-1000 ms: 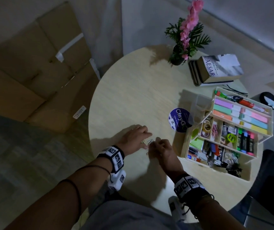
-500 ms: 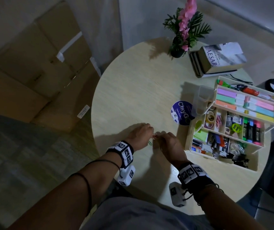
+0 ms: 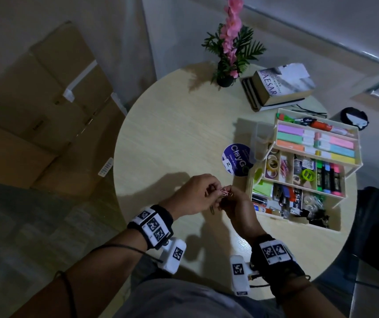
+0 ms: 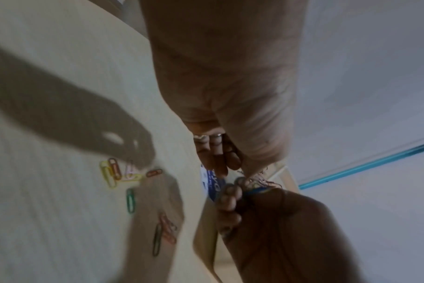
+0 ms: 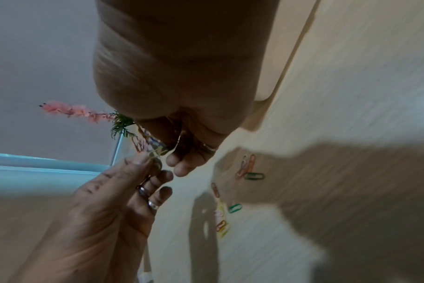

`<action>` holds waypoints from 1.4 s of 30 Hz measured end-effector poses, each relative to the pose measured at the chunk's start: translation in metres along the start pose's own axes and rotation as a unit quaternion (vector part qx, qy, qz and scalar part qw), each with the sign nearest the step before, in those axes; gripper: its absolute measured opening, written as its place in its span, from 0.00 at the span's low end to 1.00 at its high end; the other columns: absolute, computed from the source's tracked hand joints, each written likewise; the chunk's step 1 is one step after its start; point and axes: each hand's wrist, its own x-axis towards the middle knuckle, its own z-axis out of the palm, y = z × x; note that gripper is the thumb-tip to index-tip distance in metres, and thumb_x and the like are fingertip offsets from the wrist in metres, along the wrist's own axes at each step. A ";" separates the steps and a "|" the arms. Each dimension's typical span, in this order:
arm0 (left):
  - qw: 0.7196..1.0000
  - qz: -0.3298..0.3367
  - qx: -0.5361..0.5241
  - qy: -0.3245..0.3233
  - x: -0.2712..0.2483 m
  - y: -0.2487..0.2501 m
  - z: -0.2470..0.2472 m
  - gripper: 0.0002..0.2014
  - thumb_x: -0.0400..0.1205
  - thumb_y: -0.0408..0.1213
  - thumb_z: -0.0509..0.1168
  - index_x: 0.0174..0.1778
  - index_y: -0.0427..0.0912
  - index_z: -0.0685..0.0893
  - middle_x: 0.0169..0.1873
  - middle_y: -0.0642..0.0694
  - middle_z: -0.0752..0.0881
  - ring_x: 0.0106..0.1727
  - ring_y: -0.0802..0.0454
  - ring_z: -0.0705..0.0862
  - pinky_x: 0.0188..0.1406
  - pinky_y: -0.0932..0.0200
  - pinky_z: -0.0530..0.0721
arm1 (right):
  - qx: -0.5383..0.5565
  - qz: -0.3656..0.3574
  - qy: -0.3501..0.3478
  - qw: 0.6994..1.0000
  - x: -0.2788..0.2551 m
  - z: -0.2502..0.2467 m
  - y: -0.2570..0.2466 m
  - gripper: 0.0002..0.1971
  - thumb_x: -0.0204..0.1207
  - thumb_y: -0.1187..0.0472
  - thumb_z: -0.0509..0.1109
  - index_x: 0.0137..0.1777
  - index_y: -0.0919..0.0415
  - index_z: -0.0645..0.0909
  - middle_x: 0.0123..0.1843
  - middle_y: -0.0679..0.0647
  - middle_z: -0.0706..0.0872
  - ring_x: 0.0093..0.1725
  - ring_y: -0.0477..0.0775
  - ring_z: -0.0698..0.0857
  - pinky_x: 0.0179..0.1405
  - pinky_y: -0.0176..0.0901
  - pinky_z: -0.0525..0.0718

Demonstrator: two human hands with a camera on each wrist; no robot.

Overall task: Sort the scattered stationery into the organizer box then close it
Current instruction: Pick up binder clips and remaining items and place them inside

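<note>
Both hands meet over the near middle of the round table (image 3: 172,134). My left hand (image 3: 213,191) and right hand (image 3: 228,196) pinch a small bunch of coloured paper clips (image 3: 224,192) between their fingertips, just above the tabletop. The same bunch of paper clips (image 5: 145,145) shows in the right wrist view, and the paper clips (image 4: 257,184) also show in the left wrist view. Several loose clips (image 4: 114,172) still lie on the wood below, with others (image 5: 248,169) nearby. The cream organizer box (image 3: 251,184) stands open to the right, its upper tray holding highlighters (image 3: 314,143).
A round purple ClayGo disc (image 3: 235,159) lies between my hands and the box. A potted pink flower (image 3: 230,53) and stacked books (image 3: 280,88) stand at the table's far side. Cardboard boxes (image 3: 46,99) sit on the floor to the left.
My hands were gathering clips flat on the table. They have since come together and risen slightly, with the bunch pinched between them.
</note>
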 end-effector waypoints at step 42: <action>0.978 -0.034 0.197 0.051 -0.012 -0.042 -0.007 0.14 0.82 0.33 0.76 0.61 0.50 0.86 0.60 0.56 0.80 0.45 0.62 0.85 0.46 0.55 0.87 | -0.562 -0.159 0.171 0.793 0.003 -0.131 -0.122 0.20 0.82 0.76 0.68 0.72 0.62 0.85 0.64 0.58 0.92 0.56 0.54 0.90 0.50 0.32 0.84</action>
